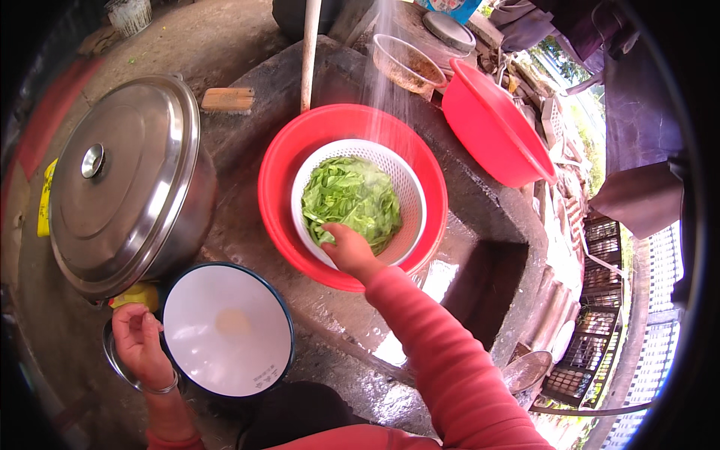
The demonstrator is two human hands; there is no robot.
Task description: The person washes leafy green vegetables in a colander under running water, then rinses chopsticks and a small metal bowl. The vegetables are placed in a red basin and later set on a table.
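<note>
Chopped leafy greens [351, 197] lie in a white perforated plastic colander [413, 211], which sits inside a red plastic basin [278, 191]. A stream of water [385, 67] falls from above into the basin and colander. My right hand [351, 250] reaches over the colander's near rim at the edge of the greens, thumb and a finger apart, no leaf plainly gripped. My left hand [138, 346] is raised at the lower left with loosely curled fingers and nothing visible in it. It is beside a white enamel basin [225, 332] with a dark blue rim.
A large lidded metal pot [129, 185] stands at left, near a wooden scrub brush [228, 99]. A wooden pole [309, 56] rises behind the red basin. Another red basin [492, 126] leans on the concrete sink's edge [509, 216], near a dirty strainer bowl [408, 64]. Partly behind my left hand is a metal bowl [115, 360].
</note>
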